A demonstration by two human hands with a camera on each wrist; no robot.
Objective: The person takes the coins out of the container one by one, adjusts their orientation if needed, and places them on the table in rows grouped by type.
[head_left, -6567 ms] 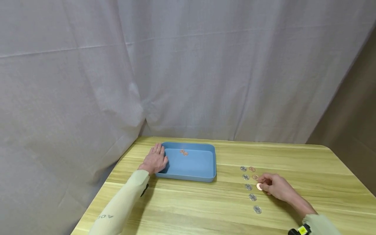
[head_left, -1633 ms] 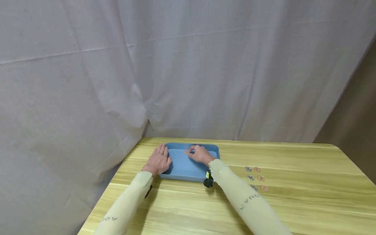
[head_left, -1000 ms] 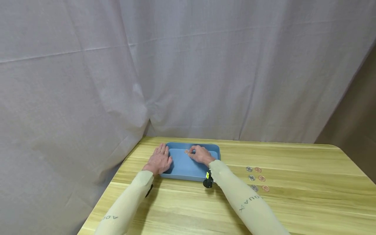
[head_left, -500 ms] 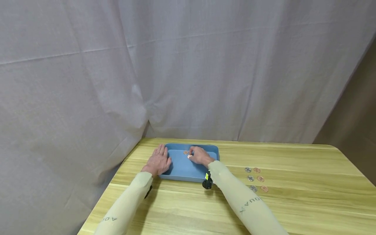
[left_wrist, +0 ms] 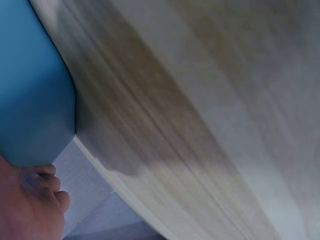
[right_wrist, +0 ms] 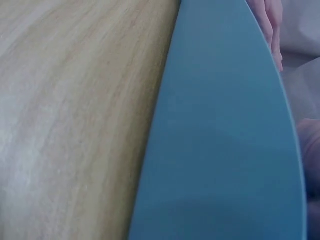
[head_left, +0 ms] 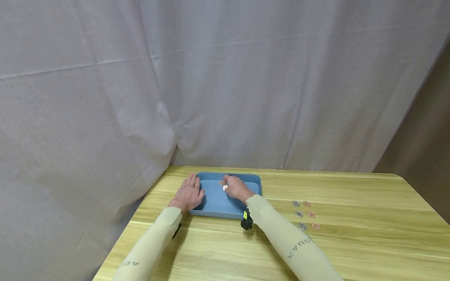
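A blue tray (head_left: 214,210) stands on the wooden table (head_left: 225,249) at the back left. My left hand (head_left: 188,194) lies flat against the tray's left rim, fingers straight. My right hand (head_left: 236,188) is inside the tray with its fingers curled. It pinches a pale shiny coin (head_left: 225,187) at its thumb. A copper coin (head_left: 221,182) lies on the tray floor just beyond it. The left wrist view shows the tray's corner (left_wrist: 30,100) and fingertips (left_wrist: 35,200). The right wrist view shows mostly the tray's floor (right_wrist: 220,150).
Two short rows of coins lie on the table to the right of the tray: silver coins (head_left: 299,214) and copper coins (head_left: 311,214) beside them. A grey curtain (head_left: 225,78) hangs close behind the table. A small black device (head_left: 245,223) sits on my right wrist.
My right hand came from the coin rows into the tray, then drew back slightly toward me; the shiny coin now shows at its thumb. The left hand has stayed put.
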